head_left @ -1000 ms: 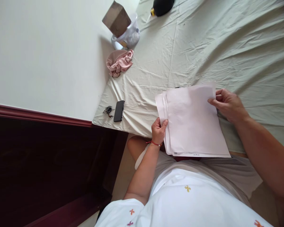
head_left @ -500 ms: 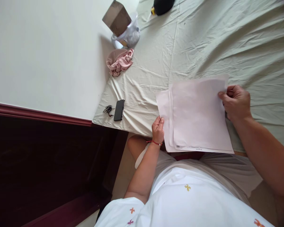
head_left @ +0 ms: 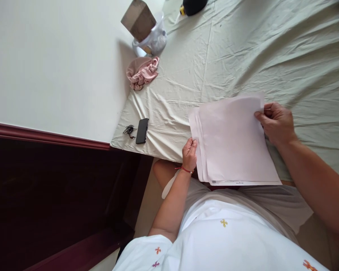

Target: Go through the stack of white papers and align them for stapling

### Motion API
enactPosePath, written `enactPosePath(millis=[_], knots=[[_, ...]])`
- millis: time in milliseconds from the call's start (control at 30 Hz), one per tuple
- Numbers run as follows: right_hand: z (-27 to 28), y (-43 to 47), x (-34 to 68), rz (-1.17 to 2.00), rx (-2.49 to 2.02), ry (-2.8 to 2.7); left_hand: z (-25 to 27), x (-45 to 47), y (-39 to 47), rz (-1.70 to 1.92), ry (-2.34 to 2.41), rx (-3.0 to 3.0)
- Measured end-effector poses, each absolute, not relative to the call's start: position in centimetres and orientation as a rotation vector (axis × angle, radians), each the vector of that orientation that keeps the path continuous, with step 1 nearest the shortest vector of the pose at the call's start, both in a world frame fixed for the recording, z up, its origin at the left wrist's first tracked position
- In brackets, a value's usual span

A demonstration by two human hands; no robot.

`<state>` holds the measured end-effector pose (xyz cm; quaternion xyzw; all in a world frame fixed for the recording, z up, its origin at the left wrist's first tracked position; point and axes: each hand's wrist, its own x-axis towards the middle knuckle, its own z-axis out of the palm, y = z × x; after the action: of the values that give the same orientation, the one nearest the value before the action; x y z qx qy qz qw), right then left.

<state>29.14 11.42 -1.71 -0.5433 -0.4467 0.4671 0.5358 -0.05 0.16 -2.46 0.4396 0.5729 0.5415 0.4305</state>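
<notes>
Several sheets of white paper (head_left: 233,139) are held in a loose stack above the near edge of the cloth-covered surface. Their edges do not line up at the left, where lower sheets stick out. My left hand (head_left: 189,153), with a red string at the wrist, pinches the left edge of the sheets. My right hand (head_left: 277,122) grips the upper right edge, thumb on top and fingers behind. A little print shows along the bottom edge; the faces I see look blank.
A pale green sheet (head_left: 183,82) covers the wrinkled surface. To the left lie a black phone (head_left: 142,131) and keys (head_left: 129,130). Farther back are pink cloth (head_left: 143,73), a white basket (head_left: 155,41) with a brown box (head_left: 139,20), and a black object (head_left: 194,6).
My right hand has moved slightly left, bringing the top sheets left over the lower ones. The margin of paper sticking out at the left is narrower. My left hand has hardly moved.
</notes>
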Motion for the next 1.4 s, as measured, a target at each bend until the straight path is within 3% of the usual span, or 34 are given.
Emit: enactPosePath(millis=[1400], knots=[[-0.3, 10.9, 28.1, 1.237, -1.199, -0.796, -1.4, 0.3, -0.1, 1.138, 1.607, 1.466]])
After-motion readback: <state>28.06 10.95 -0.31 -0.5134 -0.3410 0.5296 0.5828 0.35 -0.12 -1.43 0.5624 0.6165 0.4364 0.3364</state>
